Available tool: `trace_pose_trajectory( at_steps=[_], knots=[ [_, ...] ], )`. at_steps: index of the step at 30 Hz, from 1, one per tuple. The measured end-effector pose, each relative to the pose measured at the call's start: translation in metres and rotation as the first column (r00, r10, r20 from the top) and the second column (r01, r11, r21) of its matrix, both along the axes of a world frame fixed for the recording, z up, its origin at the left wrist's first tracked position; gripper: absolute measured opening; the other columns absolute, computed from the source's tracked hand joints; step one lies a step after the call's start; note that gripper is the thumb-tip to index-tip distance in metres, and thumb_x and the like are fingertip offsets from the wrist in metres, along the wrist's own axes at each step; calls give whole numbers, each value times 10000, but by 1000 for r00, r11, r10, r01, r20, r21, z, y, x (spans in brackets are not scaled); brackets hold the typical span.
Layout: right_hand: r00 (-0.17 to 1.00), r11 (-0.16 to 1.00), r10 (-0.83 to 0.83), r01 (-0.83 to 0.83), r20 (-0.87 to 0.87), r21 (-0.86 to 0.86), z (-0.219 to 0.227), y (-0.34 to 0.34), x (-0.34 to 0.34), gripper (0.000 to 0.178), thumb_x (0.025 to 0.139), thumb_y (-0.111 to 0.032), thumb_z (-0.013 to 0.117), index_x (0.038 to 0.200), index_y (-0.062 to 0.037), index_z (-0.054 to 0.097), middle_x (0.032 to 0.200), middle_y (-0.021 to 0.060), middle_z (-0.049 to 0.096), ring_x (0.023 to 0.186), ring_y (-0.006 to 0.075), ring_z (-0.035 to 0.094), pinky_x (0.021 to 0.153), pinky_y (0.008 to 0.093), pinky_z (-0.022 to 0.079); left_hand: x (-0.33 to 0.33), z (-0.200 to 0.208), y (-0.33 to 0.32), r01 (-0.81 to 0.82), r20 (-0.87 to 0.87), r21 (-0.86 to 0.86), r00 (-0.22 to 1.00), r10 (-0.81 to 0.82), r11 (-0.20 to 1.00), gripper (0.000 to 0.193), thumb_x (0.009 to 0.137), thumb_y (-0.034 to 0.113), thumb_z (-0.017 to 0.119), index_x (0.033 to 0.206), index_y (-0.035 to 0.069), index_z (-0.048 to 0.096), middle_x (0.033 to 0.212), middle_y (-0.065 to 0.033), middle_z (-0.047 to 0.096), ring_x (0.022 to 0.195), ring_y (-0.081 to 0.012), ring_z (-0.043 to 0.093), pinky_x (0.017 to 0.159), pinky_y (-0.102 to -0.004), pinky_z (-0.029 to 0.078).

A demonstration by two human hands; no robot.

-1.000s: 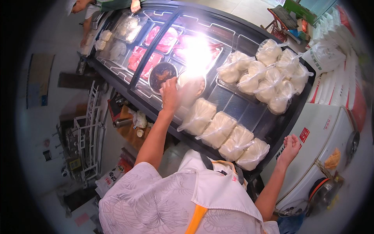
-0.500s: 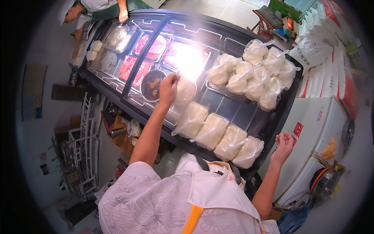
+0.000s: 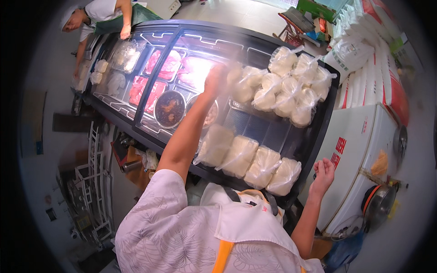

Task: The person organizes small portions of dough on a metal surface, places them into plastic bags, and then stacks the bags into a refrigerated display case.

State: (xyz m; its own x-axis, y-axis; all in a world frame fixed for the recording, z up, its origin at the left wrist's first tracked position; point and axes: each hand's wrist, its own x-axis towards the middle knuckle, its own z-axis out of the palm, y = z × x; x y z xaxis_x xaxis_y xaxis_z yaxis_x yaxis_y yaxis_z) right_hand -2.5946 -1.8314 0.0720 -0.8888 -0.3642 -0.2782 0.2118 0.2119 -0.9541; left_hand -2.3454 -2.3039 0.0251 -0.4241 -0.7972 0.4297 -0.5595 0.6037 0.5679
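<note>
My left hand point(image 3: 215, 80) reaches over the display case point(image 3: 154, 122), close to the bagged pale pieces. Bright glare and blur smear its fingers, so whether it holds anything is hidden. Below it are a round container of white pieces point(image 3: 211, 113) and a round bowl of dark liquid with brown pieces point(image 3: 170, 109). Trays of red meat point(image 3: 141, 90) lie further left, under the clear cover. Off the case's right end, my right hand point(image 3: 323, 175) hangs with loosely curled fingers, apparently holding nothing. Tied clear bags of pale round pieces point(image 3: 284, 95) are piled on the case's right part.
Blocky pale bagged packs point(image 3: 240, 156) line the near edge. A white chest freezer point(image 3: 350, 150) stands right, with a metal pan point(image 3: 381, 204) beside it and stacked sacks point(image 3: 364, 86) behind. A co-worker point(image 3: 107, 13) leans over the far left end. Metal racks point(image 3: 93, 177) stand left.
My left hand has moved right and away from me, from above the round containers toward the bagged pieces. My right hand has shifted slightly left and down, its fingers a little more curled.
</note>
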Motion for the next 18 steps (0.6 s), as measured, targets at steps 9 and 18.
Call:
trace_pose_trajectory(
  at_steps=[9, 18],
  knots=[
    [996, 974, 69, -55, -54, 221, -34, 47, 25, 259, 1033, -126, 703, 1253, 8, 669, 1085, 39, 693, 955, 100, 643, 827, 246, 517, 89, -19, 85, -228, 116, 191, 971, 208, 955, 258, 977, 194, 707, 1095, -36, 696, 1088, -246, 695, 1026, -417, 647, 920, -500, 502],
    [695, 841, 475, -179, -540, 510, -18, 19, 65, 302, 1013, -200, 695, 1234, 6, 688, 1181, 150, 733, 1132, 335, 671, 1026, 426, 513, 78, -10, 176, 376, 120, 202, 907, -404, 904, 199, 1007, 208, 691, 1086, 28, 721, 1085, -172, 711, 1071, -396, 657, 933, -474, 519]
  ],
)
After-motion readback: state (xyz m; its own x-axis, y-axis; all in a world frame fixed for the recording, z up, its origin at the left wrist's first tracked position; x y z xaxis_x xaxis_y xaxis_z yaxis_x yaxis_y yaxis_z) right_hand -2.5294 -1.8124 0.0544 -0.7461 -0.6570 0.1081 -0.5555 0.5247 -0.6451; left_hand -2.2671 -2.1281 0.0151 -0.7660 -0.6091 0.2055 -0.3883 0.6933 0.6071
